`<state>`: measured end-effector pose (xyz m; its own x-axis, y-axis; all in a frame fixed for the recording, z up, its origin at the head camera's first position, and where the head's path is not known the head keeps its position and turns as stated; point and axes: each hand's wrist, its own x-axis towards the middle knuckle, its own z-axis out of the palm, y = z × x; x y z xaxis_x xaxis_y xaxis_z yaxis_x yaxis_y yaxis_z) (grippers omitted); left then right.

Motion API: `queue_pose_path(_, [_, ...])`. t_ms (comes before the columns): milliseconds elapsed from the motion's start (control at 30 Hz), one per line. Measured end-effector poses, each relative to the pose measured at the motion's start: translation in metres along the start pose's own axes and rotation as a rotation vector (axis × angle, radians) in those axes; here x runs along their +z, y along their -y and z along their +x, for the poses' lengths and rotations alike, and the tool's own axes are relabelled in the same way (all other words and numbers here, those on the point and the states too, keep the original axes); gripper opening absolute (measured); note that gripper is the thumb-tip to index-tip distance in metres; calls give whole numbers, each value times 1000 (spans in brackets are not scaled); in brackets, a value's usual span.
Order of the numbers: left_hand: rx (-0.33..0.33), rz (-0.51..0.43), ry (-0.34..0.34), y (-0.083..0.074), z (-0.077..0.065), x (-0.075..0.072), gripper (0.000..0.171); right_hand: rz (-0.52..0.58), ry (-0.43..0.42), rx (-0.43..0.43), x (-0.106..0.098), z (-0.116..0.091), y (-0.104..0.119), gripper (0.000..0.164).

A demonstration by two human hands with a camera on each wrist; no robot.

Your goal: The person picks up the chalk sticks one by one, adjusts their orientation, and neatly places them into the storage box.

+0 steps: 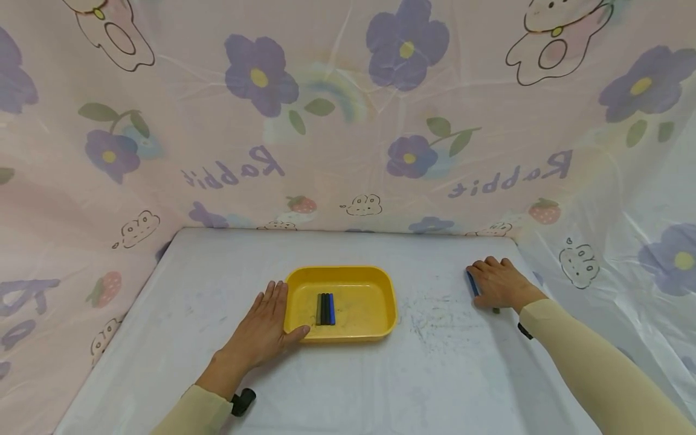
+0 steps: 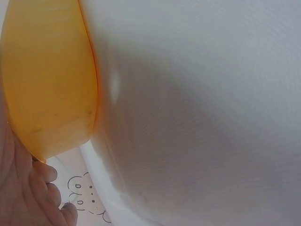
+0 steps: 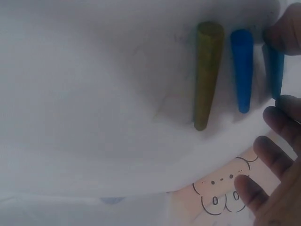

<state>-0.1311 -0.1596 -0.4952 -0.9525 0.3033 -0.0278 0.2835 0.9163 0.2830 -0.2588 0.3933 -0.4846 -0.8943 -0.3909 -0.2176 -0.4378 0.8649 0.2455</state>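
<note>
My left hand [image 1: 255, 329] rests against the left side of the yellow tray [image 1: 348, 339], fingers straight and thumb along its front left corner. Several crayons [image 1: 325, 309] in olive, black and blue lie side by side inside the tray. Far to the right, my right hand [image 1: 501, 284] pinches a dark blue crayon [image 3: 275, 70] by its ends, between thumb and index finger. Beside it on the table in the right wrist view are a bright blue crayon [image 3: 242, 70] and an olive crayon [image 3: 208, 75]. In the head view the hand mostly hides these two.
The white table [image 1: 348, 386] carries crayon smudges [image 1: 440, 320] between the tray and my right hand. Printed cloth [image 1: 337, 133] with flowers and rabbits hangs at the back and both sides. Each wrist wears a small black camera [image 1: 243, 402].
</note>
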Motion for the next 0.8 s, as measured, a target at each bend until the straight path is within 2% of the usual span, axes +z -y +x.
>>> queue_pose_path(233, [0, 3, -1, 0, 0, 1, 112, 8, 7, 5, -3, 2, 1, 77])
queue_pose_path(333, [-3, 0, 0, 0, -1, 0, 111, 13, -34, 13, -1, 2, 2, 75])
queue_pose_path(467, [0, 0, -3, -1, -1, 0, 111, 12, -129, 14, -1, 4, 5, 71])
queue_pose_path(600, [2, 1, -13, -1, 0, -1, 111, -9, -194, 9, -12, 7, 15, 73])
queue_pose_path(800, [-10, 9, -3, -1, 0, -1, 113, -31, -229, -6, -32, 9, 37, 72])
